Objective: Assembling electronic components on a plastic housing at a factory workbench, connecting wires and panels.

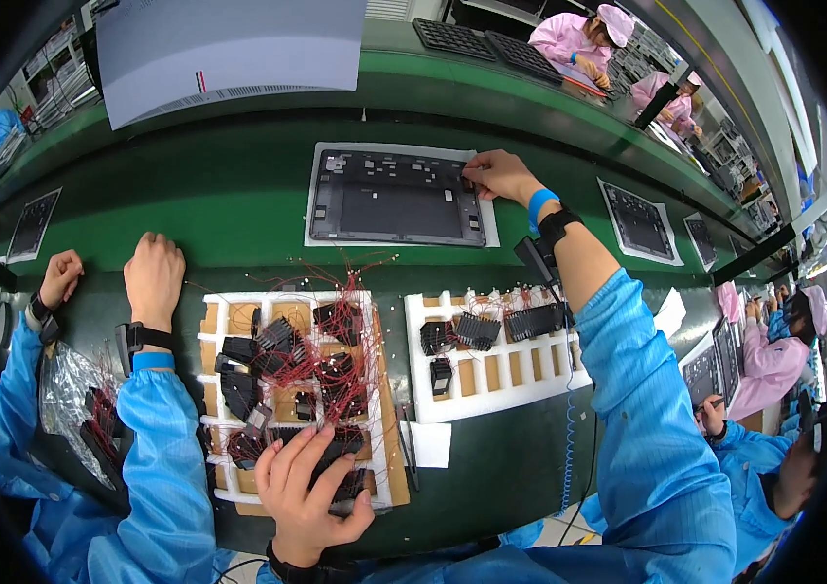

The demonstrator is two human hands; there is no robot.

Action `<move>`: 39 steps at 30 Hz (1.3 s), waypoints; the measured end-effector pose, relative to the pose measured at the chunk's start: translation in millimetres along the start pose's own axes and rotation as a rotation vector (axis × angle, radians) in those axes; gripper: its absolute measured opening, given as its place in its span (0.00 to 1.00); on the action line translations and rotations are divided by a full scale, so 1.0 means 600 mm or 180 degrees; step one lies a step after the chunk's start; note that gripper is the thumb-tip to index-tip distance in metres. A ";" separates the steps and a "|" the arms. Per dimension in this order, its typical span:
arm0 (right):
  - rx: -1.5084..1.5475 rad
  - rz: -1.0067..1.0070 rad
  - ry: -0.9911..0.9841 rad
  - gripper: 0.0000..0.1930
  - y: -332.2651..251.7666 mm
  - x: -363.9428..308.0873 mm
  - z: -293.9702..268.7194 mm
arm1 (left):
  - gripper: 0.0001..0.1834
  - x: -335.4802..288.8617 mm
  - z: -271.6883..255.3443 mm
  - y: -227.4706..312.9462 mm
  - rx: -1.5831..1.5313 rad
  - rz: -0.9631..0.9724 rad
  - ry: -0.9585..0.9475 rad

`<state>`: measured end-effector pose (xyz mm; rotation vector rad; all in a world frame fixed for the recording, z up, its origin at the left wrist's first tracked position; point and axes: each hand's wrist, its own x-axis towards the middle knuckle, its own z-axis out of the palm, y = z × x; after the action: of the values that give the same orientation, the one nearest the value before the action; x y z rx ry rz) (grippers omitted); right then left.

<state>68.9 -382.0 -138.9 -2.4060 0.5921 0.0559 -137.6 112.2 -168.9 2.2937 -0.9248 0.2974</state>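
My left hand point(305, 492) lies palm down, fingers spread and thumb apart, over black ribbed parts point(341, 443) near the front of a white foam tray point(372, 384). Tangled thin red wires point(311, 362) run across those parts. Reaching far forward, my right hand point(503, 177) is closed in a pinch at the upper right corner of a dark tablet housing point(399, 206). What sits between its fingertips is dark and mostly hidden. The housing lies flat on a white sheet point(491, 222), with small pale pieces along its upper part.
A second foam tray point(491, 394) with fewer black parts stands to the right. Tweezers point(408, 448) and white paper point(431, 445) lie between the trays. At left, a co-worker's fist point(155, 277) rests beside the first tray. A monitor point(229, 54) overhangs the back; another housing point(639, 222) lies right.
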 end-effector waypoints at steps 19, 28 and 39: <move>-0.0926 -0.0214 0.0026 0.16 -0.073 -0.020 0.033 | 0.16 0.002 0.002 0.003 0.0005 -0.0003 0.0146; -0.0262 -0.0150 -0.0123 0.14 -0.053 -0.001 0.032 | 0.15 -0.001 -0.001 0.006 -0.0032 -0.0018 0.0154; -0.1101 -0.0654 0.0481 0.12 -0.072 0.001 0.063 | 0.16 0.000 -0.001 0.005 -0.0139 0.0001 0.0142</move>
<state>91.9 -329.4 -143.5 -2.8144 0.4257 -0.1224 -139.8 110.8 -166.8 2.2383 -0.9006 0.3243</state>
